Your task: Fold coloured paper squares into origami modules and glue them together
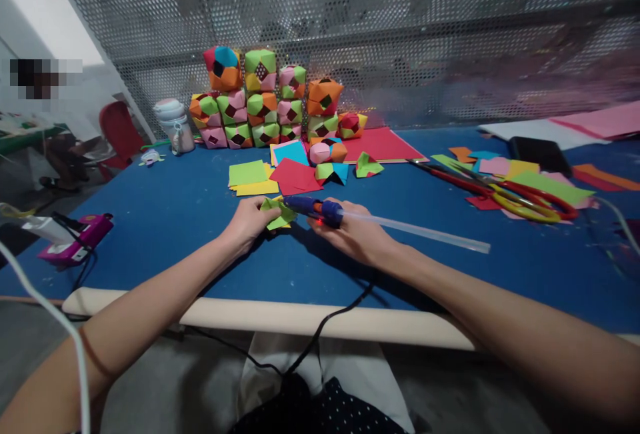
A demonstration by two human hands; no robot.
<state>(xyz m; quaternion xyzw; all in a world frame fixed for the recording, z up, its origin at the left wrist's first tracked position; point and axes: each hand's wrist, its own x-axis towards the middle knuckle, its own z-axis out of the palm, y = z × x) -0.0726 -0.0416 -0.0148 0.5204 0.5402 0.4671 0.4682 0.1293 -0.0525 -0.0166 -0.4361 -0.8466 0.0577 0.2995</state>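
My left hand [249,219] pinches a folded green paper piece [278,213] on the blue table [175,221]. My right hand [354,231] grips a blue glue gun [315,208] whose nozzle points left at that paper. A clear glue stick [425,233] juts out of the gun's back to the right. The gun's black cord [330,317] runs over the table's front edge.
Loose coloured paper squares [260,177] and folded units lie just beyond my hands. A stack of paper cubes [265,104] stands at the back against a mesh wall. Red and yellow scissors [510,194] lie at right, a phone [540,154] behind them. A pink glue gun [75,239] rests at left, a bottle [174,126] behind.
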